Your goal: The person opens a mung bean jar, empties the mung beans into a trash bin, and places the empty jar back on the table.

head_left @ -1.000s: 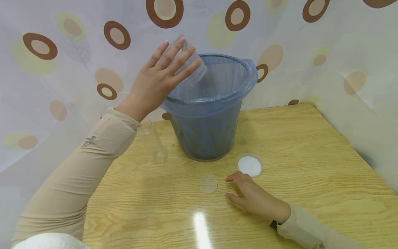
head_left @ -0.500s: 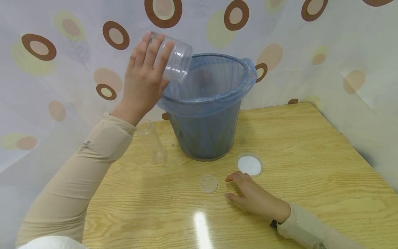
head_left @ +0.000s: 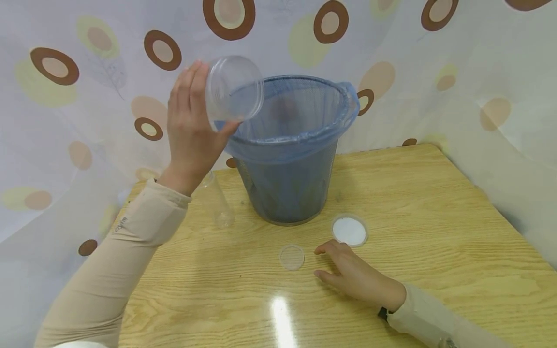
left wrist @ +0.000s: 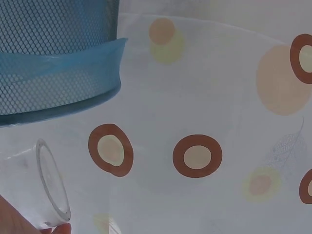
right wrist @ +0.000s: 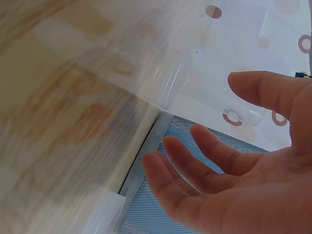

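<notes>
My left hand [head_left: 187,123] is raised at the left of the bin's rim and grips a clear plastic jar [head_left: 237,89], thumb beneath and fingers along its far side. The jar is tilted, one round end turned toward the head camera, and looks see-through. In the left wrist view the jar [left wrist: 24,183] shows at the lower left, below the bin rim. My right hand [head_left: 354,278] lies low over the table with loosely bent fingers, holding nothing. Near its fingertips are a small clear lid [head_left: 292,257] and a larger lid with a white lining [head_left: 349,232].
A mesh waste bin [head_left: 289,188] lined with a blue bag stands at the back of the wooden table [head_left: 413,217]. Left of it stands a tall clear plastic container [head_left: 217,205], partly behind my left forearm. A patterned curtain [head_left: 461,87] hangs behind and at the sides.
My left hand has drawn back left from over the bin and turned the jar, so its round end now faces the head camera. My right hand stays in place.
</notes>
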### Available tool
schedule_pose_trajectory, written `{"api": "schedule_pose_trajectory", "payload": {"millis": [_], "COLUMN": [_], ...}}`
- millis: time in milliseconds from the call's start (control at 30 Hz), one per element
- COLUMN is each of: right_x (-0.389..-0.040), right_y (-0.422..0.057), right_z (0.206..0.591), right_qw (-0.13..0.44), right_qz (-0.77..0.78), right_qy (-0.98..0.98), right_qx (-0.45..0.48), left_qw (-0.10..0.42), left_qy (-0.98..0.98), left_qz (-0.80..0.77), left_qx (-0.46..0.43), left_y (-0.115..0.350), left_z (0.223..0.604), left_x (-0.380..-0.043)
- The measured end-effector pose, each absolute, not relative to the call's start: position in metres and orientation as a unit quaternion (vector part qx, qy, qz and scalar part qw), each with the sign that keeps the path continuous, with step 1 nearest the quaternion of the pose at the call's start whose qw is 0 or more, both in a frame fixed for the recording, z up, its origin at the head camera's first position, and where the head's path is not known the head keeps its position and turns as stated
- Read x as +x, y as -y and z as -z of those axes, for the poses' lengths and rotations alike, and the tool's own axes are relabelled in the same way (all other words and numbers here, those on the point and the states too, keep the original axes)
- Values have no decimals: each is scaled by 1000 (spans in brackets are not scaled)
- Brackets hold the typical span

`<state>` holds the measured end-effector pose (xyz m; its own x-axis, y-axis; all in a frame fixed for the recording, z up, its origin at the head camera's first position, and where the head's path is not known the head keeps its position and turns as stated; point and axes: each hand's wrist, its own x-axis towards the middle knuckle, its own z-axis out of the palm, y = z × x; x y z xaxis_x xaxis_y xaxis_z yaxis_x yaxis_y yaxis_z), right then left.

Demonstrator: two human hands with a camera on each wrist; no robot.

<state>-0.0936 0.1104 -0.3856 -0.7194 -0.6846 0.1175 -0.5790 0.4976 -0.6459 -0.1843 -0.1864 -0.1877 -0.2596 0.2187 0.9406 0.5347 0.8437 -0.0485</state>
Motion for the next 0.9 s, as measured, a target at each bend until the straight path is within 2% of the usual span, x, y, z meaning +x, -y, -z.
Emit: {"api": "schedule_pose_trajectory", "payload": {"millis": [900], "right_x": [-97], "right_y": [-102], "right_z": [381], "right_qw": [65], "right_qz": [380], "right_qy": [-845], "right_qx": [-370], "left_qw": [576], "left_qy": [709], "left_qz": [326], "left_qx": [-245], "left_y": [178], "left_z": [236], "left_x": [-123]}}
